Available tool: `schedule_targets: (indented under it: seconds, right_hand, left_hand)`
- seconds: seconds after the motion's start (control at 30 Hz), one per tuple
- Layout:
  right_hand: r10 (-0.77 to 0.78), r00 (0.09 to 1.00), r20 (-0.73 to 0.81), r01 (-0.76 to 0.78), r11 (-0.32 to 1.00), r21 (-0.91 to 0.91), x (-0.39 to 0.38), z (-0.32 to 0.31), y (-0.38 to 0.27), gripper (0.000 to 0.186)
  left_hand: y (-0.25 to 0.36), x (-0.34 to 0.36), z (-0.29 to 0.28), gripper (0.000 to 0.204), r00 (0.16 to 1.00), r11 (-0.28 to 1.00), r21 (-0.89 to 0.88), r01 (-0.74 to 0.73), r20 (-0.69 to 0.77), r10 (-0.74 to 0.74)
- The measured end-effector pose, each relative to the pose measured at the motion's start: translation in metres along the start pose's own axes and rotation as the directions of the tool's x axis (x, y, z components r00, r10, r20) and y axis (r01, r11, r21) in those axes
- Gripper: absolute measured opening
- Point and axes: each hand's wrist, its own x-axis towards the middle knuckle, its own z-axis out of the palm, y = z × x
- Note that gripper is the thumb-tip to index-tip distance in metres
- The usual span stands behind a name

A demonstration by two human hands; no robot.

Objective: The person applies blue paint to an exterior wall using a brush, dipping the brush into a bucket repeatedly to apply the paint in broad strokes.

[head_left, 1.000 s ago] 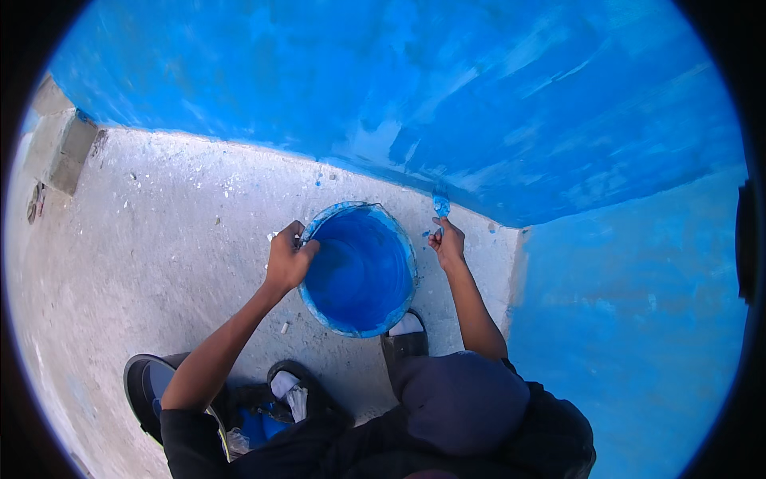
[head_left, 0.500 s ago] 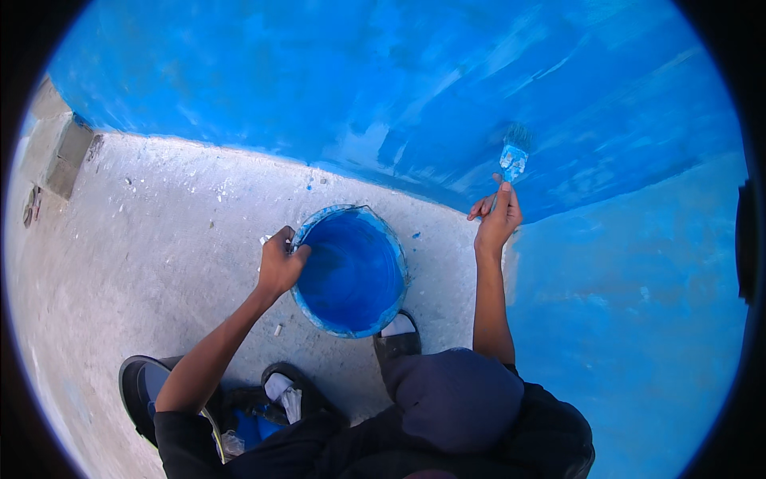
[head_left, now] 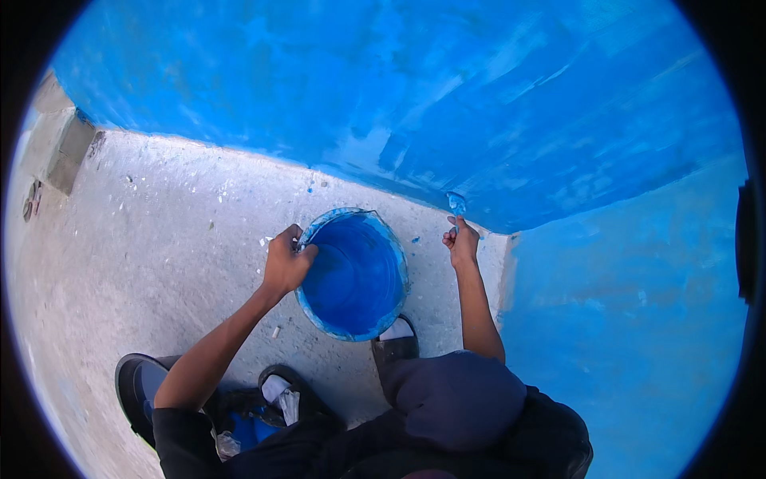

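Observation:
My left hand (head_left: 287, 259) grips the rim of a blue bucket (head_left: 355, 271), whose inside is coated with blue paint; I cannot make out how much paint it holds. My right hand (head_left: 463, 239), right of the bucket, holds a paintbrush (head_left: 457, 203) smeared with light blue paint, its head at the lower edge of the blue wall (head_left: 479, 96), beside the seam with the floor. The bristles are hard to make out against the paint.
A pale, speckled floor (head_left: 159, 239) meets a second blue wall (head_left: 606, 319) at the right. Concrete blocks (head_left: 68, 152) stand at the far left. A black bucket (head_left: 140, 391) is at the lower left, near my sandalled feet (head_left: 395, 343).
My right hand rose up the wall with the brush, then came back down to the wall's lower edge, slightly right of where it began. The bucket and left hand shifted only slightly.

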Motion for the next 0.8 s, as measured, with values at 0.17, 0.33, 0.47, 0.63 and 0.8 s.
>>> schedule_targets:
  seconds: [0.17,0.33,0.47,0.63,0.8]
  right_hand:
    - [-0.468,0.883,0.018,0.468,0.884,0.016,-0.071,0.03,-0.078,0.041]
    - [-0.695,0.709,0.12,0.698,0.716,0.017,-0.073,0.025,-0.103,0.042]
    - [-0.4,0.915,0.058,0.4,0.916,0.004,-0.027,0.003,-0.029,0.043]
    - [0.176,0.984,0.04,-0.172,0.981,-0.092,0.004,-0.017,0.038,0.041]
    - [-0.055,0.998,-0.025,0.053,0.996,-0.077,-0.018,0.012,0.001,0.04]
  left_hand:
    - [-0.001,-0.002,-0.003,0.02,1.0,1.0,-0.005,0.011,-0.018,-0.011]
    - [-0.001,0.001,-0.001,0.02,1.0,1.0,0.002,0.026,-0.001,-0.026]
    - [0.002,0.006,0.007,0.019,0.999,0.997,-0.063,-0.035,0.01,0.036]
    - [0.009,0.006,0.004,0.016,0.999,1.0,-0.014,0.005,0.049,-0.004]
    - [0.004,-0.001,0.0,0.019,1.0,0.999,-0.038,0.003,-0.003,-0.003]
